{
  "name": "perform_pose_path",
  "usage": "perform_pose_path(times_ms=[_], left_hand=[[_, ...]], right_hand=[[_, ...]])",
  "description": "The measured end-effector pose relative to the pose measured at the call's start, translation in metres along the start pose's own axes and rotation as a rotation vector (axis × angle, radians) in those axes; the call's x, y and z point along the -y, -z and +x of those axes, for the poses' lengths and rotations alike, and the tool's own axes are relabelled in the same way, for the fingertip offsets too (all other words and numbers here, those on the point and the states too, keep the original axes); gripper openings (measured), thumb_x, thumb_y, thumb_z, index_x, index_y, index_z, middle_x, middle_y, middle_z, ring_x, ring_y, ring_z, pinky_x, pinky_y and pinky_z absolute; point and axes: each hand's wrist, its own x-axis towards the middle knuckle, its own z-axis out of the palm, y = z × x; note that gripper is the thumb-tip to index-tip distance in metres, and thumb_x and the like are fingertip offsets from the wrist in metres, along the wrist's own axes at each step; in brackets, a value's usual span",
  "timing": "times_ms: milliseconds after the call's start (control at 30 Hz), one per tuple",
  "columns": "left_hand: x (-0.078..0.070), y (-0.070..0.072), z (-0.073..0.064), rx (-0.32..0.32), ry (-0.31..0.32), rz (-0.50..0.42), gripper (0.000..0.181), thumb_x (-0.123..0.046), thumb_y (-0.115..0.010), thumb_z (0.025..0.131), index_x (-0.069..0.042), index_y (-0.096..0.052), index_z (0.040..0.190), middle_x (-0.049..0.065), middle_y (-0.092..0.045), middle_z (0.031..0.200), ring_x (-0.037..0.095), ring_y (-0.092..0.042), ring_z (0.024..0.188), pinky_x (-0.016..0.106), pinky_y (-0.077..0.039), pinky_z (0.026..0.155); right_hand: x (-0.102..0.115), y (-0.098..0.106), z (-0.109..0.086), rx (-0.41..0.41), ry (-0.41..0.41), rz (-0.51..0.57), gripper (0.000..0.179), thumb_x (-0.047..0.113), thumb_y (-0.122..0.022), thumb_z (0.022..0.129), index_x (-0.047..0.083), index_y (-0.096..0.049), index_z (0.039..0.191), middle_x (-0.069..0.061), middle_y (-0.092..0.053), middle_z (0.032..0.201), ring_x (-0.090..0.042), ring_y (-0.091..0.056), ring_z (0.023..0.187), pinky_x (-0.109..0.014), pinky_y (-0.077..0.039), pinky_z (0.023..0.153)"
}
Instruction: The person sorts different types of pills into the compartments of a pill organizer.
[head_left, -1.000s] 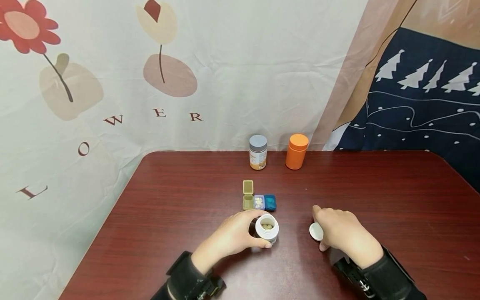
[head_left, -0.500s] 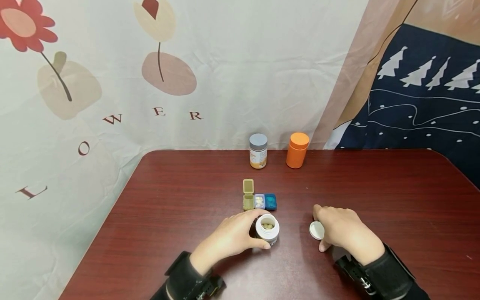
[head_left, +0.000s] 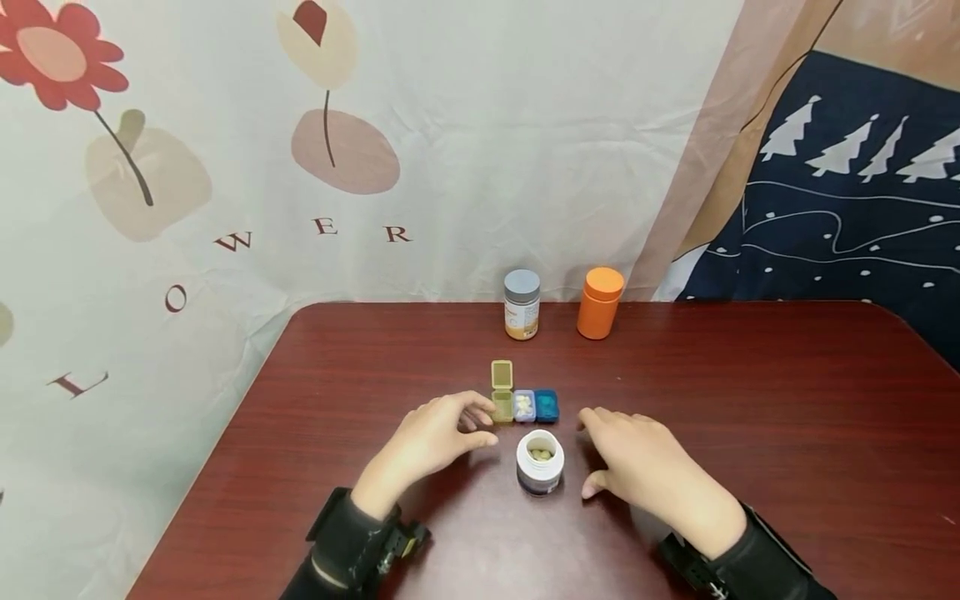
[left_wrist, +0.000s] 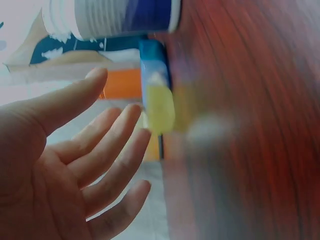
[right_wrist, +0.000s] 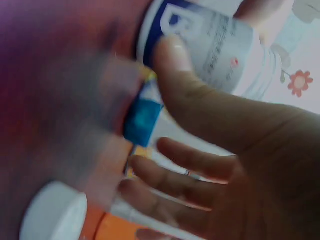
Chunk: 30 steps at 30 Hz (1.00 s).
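Observation:
An uncapped white pill bottle [head_left: 540,477] stands upright on the table, greenish tablets visible through its mouth. My left hand [head_left: 427,437] is off to its left with relaxed fingers, its fingertips near a small pill organizer [head_left: 524,406]. That organizer has a green section with its lid raised, a lilac section holding pale pills, and a blue section. To the bottle's right, my right hand [head_left: 648,462] has its thumb and fingers spread, apart from the bottle. The round white cap [right_wrist: 55,212] shows in the right wrist view; the right hand hides it in the head view.
Toward the table's far edge stand a grey-lidded bottle [head_left: 521,308] and an orange bottle [head_left: 598,308]. Behind them hangs a pale cloth [head_left: 480,150] with printed flowers. The dark red table [head_left: 787,400] extends on both sides.
My left hand has let go of the white bottle and drawn back to the left. My right hand has left the cap and moved left toward the bottle.

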Motion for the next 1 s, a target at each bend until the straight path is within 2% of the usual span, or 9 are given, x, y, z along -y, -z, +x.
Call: perform_pose_path(times_ms=[167,233,300,467,533,700,767,900,1000], left_hand=[[0.007,0.001,0.007,-0.090,0.109,-0.029,0.056,-0.046,-0.088,0.095,-0.032,-0.065,0.145,-0.020,-0.074,0.124,0.006,-0.071,0.115,0.047,-0.057,0.102],[0.005,0.003,0.008,-0.111,0.129,-0.048,0.066,-0.042,-0.089,0.095,-0.028,-0.059,0.153,-0.012,-0.074,0.134,0.011,-0.070,0.122,0.048,-0.057,0.105],[0.002,0.006,0.009,-0.126,0.120,-0.059,0.073,-0.039,-0.090,0.094,-0.024,-0.055,0.157,-0.007,-0.074,0.139,0.014,-0.070,0.125,0.048,-0.057,0.105],[-0.043,0.031,-0.003,-0.084,0.090,-0.123,0.073,-0.027,-0.091,0.094,-0.011,-0.055,0.155,0.003,-0.077,0.139,0.025,-0.072,0.128,0.053,-0.055,0.110],[-0.050,0.033,0.000,-0.063,0.063,-0.131,0.073,-0.024,-0.092,0.093,-0.007,-0.056,0.153,0.005,-0.077,0.136,0.026,-0.073,0.126,0.053,-0.056,0.109],[-0.026,0.010,0.027,-0.027,0.045,-0.087,0.082,-0.033,-0.096,0.088,-0.014,-0.053,0.156,-0.001,-0.076,0.136,0.019,-0.072,0.126,0.047,-0.056,0.108],[-0.021,0.004,0.033,-0.010,0.072,-0.075,0.083,-0.034,-0.097,0.087,-0.019,-0.053,0.156,-0.002,-0.075,0.137,0.019,-0.071,0.128,0.048,-0.054,0.111],[-0.014,-0.003,0.040,-0.009,0.074,-0.042,0.084,-0.036,-0.098,0.086,-0.022,-0.054,0.156,-0.005,-0.076,0.136,0.020,-0.071,0.127,0.049,-0.055,0.109],[-0.012,-0.004,0.041,-0.010,0.085,-0.042,0.081,-0.036,-0.097,0.087,-0.023,-0.056,0.155,-0.007,-0.077,0.133,0.018,-0.072,0.125,0.050,-0.055,0.107]], right_hand=[[0.008,-0.007,0.005,0.042,0.015,0.175,0.091,0.061,-0.099,0.072,0.010,-0.063,0.138,-0.008,-0.077,0.130,-0.028,-0.077,0.110,-0.052,-0.063,0.091],[0.011,-0.010,0.007,0.070,0.005,0.258,0.095,0.063,-0.098,0.072,0.011,-0.061,0.142,-0.008,-0.076,0.135,-0.028,-0.077,0.113,-0.052,-0.063,0.091],[0.012,-0.013,0.008,0.074,0.005,0.323,0.092,0.061,-0.098,0.075,0.012,-0.060,0.142,-0.006,-0.075,0.135,-0.026,-0.076,0.112,-0.051,-0.063,0.089],[0.015,-0.017,0.008,0.039,0.052,0.409,0.075,0.051,-0.096,0.083,0.015,-0.062,0.140,0.000,-0.075,0.130,-0.018,-0.075,0.107,-0.042,-0.062,0.084],[0.015,-0.017,0.009,0.031,0.070,0.418,0.072,0.050,-0.095,0.084,0.016,-0.063,0.139,0.002,-0.075,0.128,-0.015,-0.074,0.105,-0.039,-0.061,0.083],[0.016,-0.017,0.010,-0.008,0.088,0.422,0.067,0.048,-0.100,0.080,0.017,-0.067,0.129,0.007,-0.075,0.119,-0.009,-0.071,0.102,-0.035,-0.060,0.083],[0.017,-0.017,0.011,-0.030,0.089,0.431,0.066,0.045,-0.102,0.077,0.018,-0.066,0.125,0.009,-0.075,0.114,-0.006,-0.071,0.098,-0.032,-0.059,0.080],[0.018,-0.015,0.012,-0.089,0.070,0.467,0.063,0.034,-0.103,0.077,0.019,-0.062,0.123,0.008,-0.076,0.107,-0.004,-0.070,0.091,-0.030,-0.057,0.075],[0.019,-0.012,0.013,-0.166,0.036,0.488,0.060,0.023,-0.101,0.079,0.018,-0.061,0.124,0.003,-0.078,0.109,-0.009,-0.071,0.094,-0.033,-0.058,0.077]])
